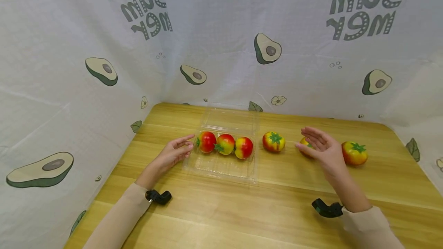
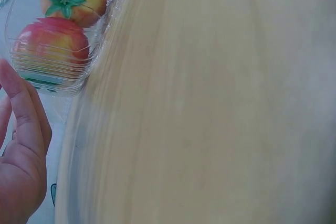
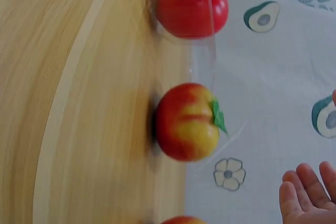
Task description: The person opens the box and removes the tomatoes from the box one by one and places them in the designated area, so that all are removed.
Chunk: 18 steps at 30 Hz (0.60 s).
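Observation:
A clear plastic clamshell box [image 1: 221,168] lies with its lid folded back, and a row of three red-and-yellow tomatoes [image 1: 225,144] sits in its far half. At the box's left edge is my left hand [image 1: 173,153], fingers loosely extended with nothing in them. To the right of the box, a tomato [image 1: 273,141] with a green leafy top stands alone on the table. My right hand [image 1: 323,151] hovers over another tomato [image 1: 305,141], partly hiding it, its fingers spread apart from the thumb and its palm bare. Beyond that hand sits one more tomato [image 1: 354,153].
Everything stands on a wood-grain table [image 1: 221,210] with rounded far corners. A white cloth [image 1: 221,49] printed with avocados hangs behind and at the sides. Each wrist wears a black camera mount [image 1: 327,208].

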Motion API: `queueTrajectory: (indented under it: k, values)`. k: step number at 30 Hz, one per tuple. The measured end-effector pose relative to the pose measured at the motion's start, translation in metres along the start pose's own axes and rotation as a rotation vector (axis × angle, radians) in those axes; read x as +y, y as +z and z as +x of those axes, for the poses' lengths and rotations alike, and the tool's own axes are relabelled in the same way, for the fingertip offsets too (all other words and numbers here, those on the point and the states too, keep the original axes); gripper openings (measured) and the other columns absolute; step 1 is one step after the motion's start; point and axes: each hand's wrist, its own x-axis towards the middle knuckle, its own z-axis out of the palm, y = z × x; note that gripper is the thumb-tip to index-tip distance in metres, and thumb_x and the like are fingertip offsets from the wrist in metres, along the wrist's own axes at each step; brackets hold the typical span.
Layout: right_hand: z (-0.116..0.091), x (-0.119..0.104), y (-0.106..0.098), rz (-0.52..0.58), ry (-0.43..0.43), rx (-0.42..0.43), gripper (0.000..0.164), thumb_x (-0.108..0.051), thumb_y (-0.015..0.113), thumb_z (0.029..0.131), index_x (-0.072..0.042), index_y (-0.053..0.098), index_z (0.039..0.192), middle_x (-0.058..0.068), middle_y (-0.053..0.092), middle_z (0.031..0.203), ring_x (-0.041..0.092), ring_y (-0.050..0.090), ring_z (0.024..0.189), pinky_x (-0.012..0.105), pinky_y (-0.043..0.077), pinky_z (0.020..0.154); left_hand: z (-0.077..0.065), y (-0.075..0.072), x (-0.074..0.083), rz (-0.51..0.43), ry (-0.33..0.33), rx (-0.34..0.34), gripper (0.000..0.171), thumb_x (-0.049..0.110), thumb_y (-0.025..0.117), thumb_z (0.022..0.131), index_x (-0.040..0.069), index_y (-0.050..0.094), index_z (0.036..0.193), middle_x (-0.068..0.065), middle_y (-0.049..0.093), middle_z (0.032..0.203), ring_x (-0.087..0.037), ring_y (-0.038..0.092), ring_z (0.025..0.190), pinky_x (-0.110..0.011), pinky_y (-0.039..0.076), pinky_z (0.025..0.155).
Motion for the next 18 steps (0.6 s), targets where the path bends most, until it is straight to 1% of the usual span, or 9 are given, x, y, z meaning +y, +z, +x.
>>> queueTrajectory:
  k: [5,11,16,18]
  values:
    - [0.007,0.003,0.019,-0.061,-0.010,-0.034,0.055,0.010,0.073,0.085,0.011,0.051,0.135,-0.005,0.064,0.122,0.007,0.058,0.115,0.014,0.044,0.097,0.000,-0.001,0.000,-0.007,-0.006,0.010,0.052,0.002,0.057,0.101,0.000,0.041,0.150,-0.009,0.057,0.110,-0.010,0.054,0.075,-0.017,0.050,0.066]
    - [0.016,0.007,0.039,-0.149,0.003,-0.080,0.057,0.005,0.076,0.085,0.011,0.049,0.136,-0.005,0.062,0.125,0.010,0.056,0.119,0.018,0.042,0.102,0.000,0.000,0.001,0.008,0.004,-0.008,0.054,0.002,0.058,0.100,-0.002,0.039,0.151,-0.010,0.055,0.112,-0.010,0.053,0.076,-0.018,0.050,0.066]
    - [0.023,0.011,0.054,-0.223,0.020,-0.114,0.058,0.000,0.077,0.086,0.009,0.051,0.137,0.000,0.060,0.130,0.018,0.054,0.123,0.023,0.041,0.105,0.000,0.000,0.001,0.009,0.004,-0.009,0.054,0.001,0.057,0.101,-0.003,0.038,0.151,-0.009,0.055,0.111,-0.009,0.053,0.075,-0.018,0.050,0.067]
    - [0.025,0.014,0.059,-0.246,0.040,-0.130,0.059,-0.002,0.078,0.085,0.007,0.051,0.137,0.004,0.059,0.132,0.021,0.053,0.125,0.026,0.040,0.107,-0.001,0.000,0.002,0.010,0.003,-0.006,0.054,0.001,0.057,0.101,-0.003,0.038,0.151,-0.010,0.055,0.111,-0.009,0.053,0.076,-0.017,0.050,0.067]
